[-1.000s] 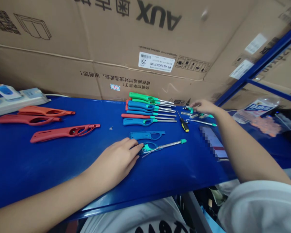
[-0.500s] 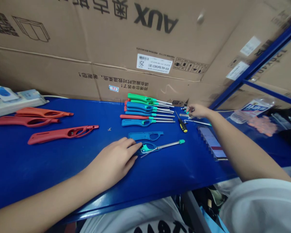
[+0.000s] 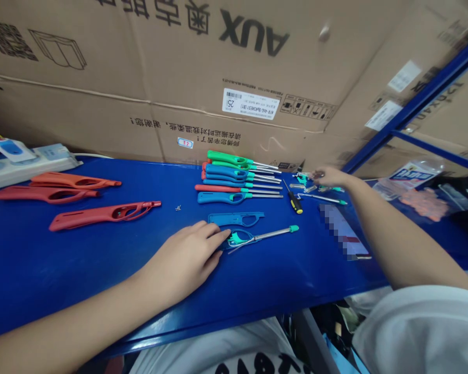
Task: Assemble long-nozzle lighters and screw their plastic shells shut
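Note:
My left hand (image 3: 195, 252) holds the handle end of an opened blue gas lighter (image 3: 242, 237) against the table. Its turquoise trigger, a white wire and a metal barrel with a turquoise tip show beyond my fingers. Just behind lies the loose blue half shell (image 3: 234, 218) of a handle. My right hand (image 3: 329, 177) reaches to the back right, over small turquoise and clear lighter parts (image 3: 301, 179). Its fingers are blurred, and whether they grip anything is unclear. A loose metal barrel with a white wire (image 3: 323, 198) lies below that hand.
Several assembled lighters (image 3: 237, 174) lie in a row by the cardboard box (image 3: 159, 93). A yellow-black screwdriver (image 3: 295, 201) and a phone (image 3: 343, 234) are to the right. Red handle shells (image 3: 101, 215), small screws (image 3: 178, 208) and a power strip (image 3: 50, 161) are to the left.
My right hand has moved a little to the right over the small parts, uncovering turquoise pieces. My left hand stays on the opened lighter. The view has shifted slightly.

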A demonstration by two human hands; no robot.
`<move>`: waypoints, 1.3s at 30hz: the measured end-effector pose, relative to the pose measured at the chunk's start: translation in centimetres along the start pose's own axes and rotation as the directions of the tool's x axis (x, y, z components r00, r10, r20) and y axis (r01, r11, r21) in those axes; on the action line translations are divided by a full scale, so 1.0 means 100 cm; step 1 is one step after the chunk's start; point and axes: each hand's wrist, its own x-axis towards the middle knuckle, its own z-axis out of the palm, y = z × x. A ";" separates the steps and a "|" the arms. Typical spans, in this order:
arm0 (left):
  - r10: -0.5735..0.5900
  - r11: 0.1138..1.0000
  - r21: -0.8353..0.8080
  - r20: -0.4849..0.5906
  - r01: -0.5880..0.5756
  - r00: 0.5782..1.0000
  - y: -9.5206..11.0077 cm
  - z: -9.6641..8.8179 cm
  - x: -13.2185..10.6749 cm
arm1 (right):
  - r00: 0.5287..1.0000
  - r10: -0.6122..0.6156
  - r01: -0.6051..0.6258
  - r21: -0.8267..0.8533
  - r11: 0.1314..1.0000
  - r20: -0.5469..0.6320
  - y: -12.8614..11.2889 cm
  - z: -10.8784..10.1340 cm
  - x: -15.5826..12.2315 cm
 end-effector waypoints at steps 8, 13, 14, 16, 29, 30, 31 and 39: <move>-0.003 1.000 -0.001 -0.001 0.003 1.000 0.000 -0.001 0.001 | 0.988 -0.071 0.064 0.053 0.997 0.140 -0.001 0.012 -0.011; 0.004 1.000 0.005 -0.011 -0.004 1.000 -0.001 0.002 0.002 | 0.982 -0.152 0.153 -0.003 0.988 0.111 -0.005 0.013 -0.019; 0.001 1.000 -0.006 -0.014 -0.001 1.000 -0.002 0.002 0.001 | 0.983 -0.167 0.169 -0.018 0.985 0.081 -0.007 0.011 -0.020; -0.015 0.998 -0.059 -0.037 0.013 0.999 -0.003 0.001 0.001 | 0.978 -0.208 0.207 -0.042 0.977 -0.009 -0.013 0.004 -0.026; -0.344 0.665 -0.746 -0.325 -0.016 0.881 0.002 -0.007 0.010 | 0.613 -0.599 0.786 0.476 0.394 -0.516 -0.171 0.069 -0.153; -0.359 0.633 -0.774 -0.318 -0.021 0.878 0.002 -0.005 0.010 | 0.633 -0.567 0.765 0.539 0.353 -0.527 -0.181 0.081 -0.162; -0.366 0.606 -0.795 -0.302 -0.021 0.880 0.001 -0.003 0.011 | 0.651 -0.545 0.745 0.584 0.322 -0.529 -0.188 0.090 -0.169; -0.317 0.602 -0.796 -0.303 -0.056 0.899 0.000 0.006 0.013 | 0.440 -0.651 0.898 0.281 0.339 -0.619 -0.182 0.102 -0.186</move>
